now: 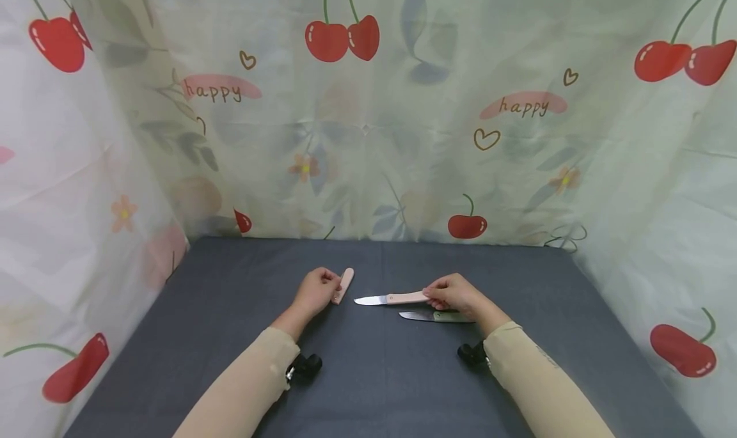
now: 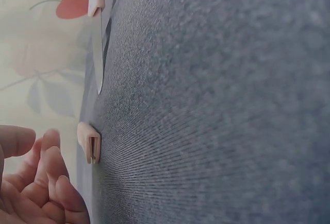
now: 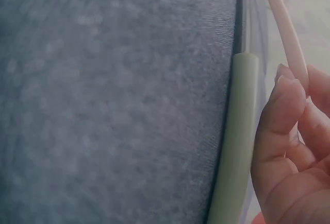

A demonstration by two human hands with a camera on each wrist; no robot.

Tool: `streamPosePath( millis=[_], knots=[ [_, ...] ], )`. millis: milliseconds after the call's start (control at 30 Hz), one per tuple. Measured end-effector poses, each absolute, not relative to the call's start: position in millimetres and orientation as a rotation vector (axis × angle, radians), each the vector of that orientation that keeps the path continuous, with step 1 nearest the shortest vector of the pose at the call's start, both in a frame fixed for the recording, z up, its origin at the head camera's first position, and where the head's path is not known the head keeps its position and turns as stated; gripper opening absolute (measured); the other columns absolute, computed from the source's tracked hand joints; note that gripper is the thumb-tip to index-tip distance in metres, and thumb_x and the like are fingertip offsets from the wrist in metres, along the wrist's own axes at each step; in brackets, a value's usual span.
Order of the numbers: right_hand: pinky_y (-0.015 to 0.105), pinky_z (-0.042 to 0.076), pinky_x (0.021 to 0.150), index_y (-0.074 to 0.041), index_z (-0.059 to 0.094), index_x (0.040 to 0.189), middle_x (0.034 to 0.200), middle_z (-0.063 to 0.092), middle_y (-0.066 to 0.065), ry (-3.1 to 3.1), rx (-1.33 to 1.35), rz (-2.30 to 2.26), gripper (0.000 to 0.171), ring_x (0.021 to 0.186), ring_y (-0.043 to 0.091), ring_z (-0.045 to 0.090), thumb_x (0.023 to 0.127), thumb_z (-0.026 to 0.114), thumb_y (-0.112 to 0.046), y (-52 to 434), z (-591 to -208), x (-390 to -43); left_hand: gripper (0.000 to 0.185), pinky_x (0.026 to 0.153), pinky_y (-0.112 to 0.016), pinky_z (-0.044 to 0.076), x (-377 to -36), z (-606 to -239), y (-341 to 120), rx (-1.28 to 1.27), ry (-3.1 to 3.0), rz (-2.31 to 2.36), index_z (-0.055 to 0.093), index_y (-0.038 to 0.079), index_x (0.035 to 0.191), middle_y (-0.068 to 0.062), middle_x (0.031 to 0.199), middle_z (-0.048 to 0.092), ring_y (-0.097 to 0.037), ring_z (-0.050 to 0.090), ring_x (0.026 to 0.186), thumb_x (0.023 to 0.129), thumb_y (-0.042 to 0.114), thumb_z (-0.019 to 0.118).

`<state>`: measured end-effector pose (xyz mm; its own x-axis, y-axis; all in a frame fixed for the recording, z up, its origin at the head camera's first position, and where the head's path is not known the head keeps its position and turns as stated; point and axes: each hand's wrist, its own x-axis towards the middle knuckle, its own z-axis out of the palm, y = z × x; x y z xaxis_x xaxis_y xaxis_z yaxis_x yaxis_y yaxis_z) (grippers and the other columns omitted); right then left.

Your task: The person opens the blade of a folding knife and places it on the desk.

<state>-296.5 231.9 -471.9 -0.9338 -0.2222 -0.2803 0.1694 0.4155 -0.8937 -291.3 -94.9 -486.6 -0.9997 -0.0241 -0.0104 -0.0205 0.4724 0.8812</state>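
My right hand (image 1: 459, 295) pinches the handle end of a pink-handled knife (image 1: 405, 298) between thumb and fingers. Its blade is out and points left. Below it a green-handled knife (image 1: 443, 316) lies on the table, blade also bare and leftward; in the right wrist view its handle (image 3: 238, 131) runs beside the pinching fingers. My left hand (image 1: 316, 291) is beside a short pink slotted piece (image 1: 346, 282) lying slanted on the cloth. From the left wrist view, the fingers are loosely bent with nothing between them, and a gap separates them from the piece (image 2: 90, 140).
A dark grey cloth (image 1: 357, 387) covers the table. Printed curtains (image 1: 368, 125) with cherries stand along its back and both sides. Black camera mounts (image 1: 308, 366) are strapped at both wrists, close over the table.
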Motion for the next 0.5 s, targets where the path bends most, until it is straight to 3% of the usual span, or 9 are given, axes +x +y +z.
streamPosePath(
  millis=[367,500],
  knots=[
    [0.026,0.050,0.059,0.000,0.075,0.094,0.076,0.069,0.005,2.455,0.020,-1.311,0.018,0.065,0.013,0.058,0.094,0.072,-0.018,229.2,-475.2,-302.3,0.019,0.079,-0.042,0.050,-305.5,-486.5,-93.9,0.147,-2.726,-1.492,0.064,0.002,0.104,-0.013,0.096,0.066,-0.027,0.062,0.088,0.097,0.020,0.061],
    [0.026,0.049,0.057,-0.001,0.074,0.088,0.074,0.067,0.005,2.506,-0.007,-1.231,0.018,0.062,0.013,0.057,0.093,0.073,-0.018,227.6,-473.8,-301.8,0.019,0.079,-0.042,0.050,-310.3,-489.3,-92.1,0.206,-2.777,-1.456,0.064,0.004,0.105,-0.013,0.100,0.065,-0.027,0.062,0.090,0.099,0.022,0.060]
  ],
)
